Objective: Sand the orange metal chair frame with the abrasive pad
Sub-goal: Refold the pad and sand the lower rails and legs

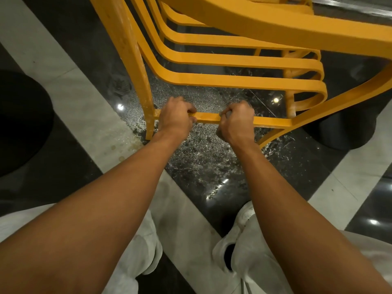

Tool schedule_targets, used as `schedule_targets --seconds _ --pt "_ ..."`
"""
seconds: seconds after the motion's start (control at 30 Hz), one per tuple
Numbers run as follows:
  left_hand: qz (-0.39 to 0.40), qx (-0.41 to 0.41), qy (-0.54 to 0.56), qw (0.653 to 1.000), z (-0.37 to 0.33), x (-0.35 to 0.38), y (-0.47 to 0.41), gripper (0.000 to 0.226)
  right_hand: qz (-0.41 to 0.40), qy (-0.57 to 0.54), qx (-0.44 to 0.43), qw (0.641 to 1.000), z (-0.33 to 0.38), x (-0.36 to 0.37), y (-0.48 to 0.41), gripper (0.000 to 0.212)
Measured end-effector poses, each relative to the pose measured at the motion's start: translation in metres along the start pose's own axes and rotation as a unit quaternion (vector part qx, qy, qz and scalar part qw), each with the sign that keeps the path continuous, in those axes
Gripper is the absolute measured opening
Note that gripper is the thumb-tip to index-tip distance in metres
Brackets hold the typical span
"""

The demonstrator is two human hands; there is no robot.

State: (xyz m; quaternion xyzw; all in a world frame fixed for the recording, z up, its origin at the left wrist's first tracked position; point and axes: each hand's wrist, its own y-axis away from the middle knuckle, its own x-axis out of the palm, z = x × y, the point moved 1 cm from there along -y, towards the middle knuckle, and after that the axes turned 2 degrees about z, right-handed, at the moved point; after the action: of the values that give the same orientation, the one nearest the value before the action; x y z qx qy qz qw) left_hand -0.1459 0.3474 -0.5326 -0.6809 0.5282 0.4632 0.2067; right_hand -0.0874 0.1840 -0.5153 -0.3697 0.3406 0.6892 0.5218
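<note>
The orange metal chair frame [244,60] fills the upper half of the view, its curved slats running to the right. Its low crossbar [206,118] runs between two legs near the floor. My left hand [176,117] grips the crossbar close to the left leg [149,115], fingers curled over the top. My right hand [236,120] grips the same bar a little to the right, and a small grey bit of the abrasive pad [228,113] shows between its fingers and the bar. Most of the pad is hidden inside the fist.
Pale sanding dust lies scattered on the glossy black floor [201,158] under the bar. White floor stripes [70,85] cross diagonally. A dark round object [21,122] sits at the left and another dark round object [347,126] at the right. My knees in light trousers [250,247] are below.
</note>
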Motion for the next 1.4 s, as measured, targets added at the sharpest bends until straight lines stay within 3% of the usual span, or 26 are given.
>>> schedule_targets --seconds 0.1,0.27,0.47,0.63,0.77,0.93,1.07,1.23,1.4 --pt "-0.001 -0.003 0.010 1.000 0.000 -0.001 0.000 0.032 0.039 0.019 -0.042 0.998 0.009 0.006 0.009 0.014" --pt "-0.002 -0.003 0.023 1.000 0.003 0.000 -0.002 0.030 0.025 -0.034 0.011 0.999 0.002 -0.002 -0.005 0.014" --pt "0.000 -0.009 0.021 1.000 0.004 0.000 -0.002 0.030 0.066 0.002 -0.037 0.997 0.010 0.004 0.008 0.012" --pt "-0.003 -0.003 0.024 1.000 0.003 -0.003 0.001 0.031 0.029 0.004 -0.018 0.999 0.015 0.003 0.001 0.014" --pt "-0.004 -0.007 0.021 1.000 0.004 -0.004 0.002 0.032 0.082 0.024 -0.061 0.995 0.018 0.007 0.009 0.011" --pt "-0.007 0.005 0.022 1.000 0.008 -0.003 0.007 0.032 0.042 0.000 -0.011 0.999 0.015 0.004 0.000 0.014" --pt "-0.016 0.014 0.007 1.000 0.007 -0.003 0.010 0.033 0.073 0.013 -0.068 0.995 0.028 0.010 0.010 0.011" --pt "-0.019 0.014 0.000 1.000 0.010 -0.004 0.009 0.036 0.048 -0.008 -0.013 0.999 0.015 0.003 -0.002 0.014" --pt "-0.018 -0.013 0.012 1.000 0.005 -0.007 0.007 0.034 0.064 0.005 -0.072 0.995 0.027 0.017 0.009 0.011"
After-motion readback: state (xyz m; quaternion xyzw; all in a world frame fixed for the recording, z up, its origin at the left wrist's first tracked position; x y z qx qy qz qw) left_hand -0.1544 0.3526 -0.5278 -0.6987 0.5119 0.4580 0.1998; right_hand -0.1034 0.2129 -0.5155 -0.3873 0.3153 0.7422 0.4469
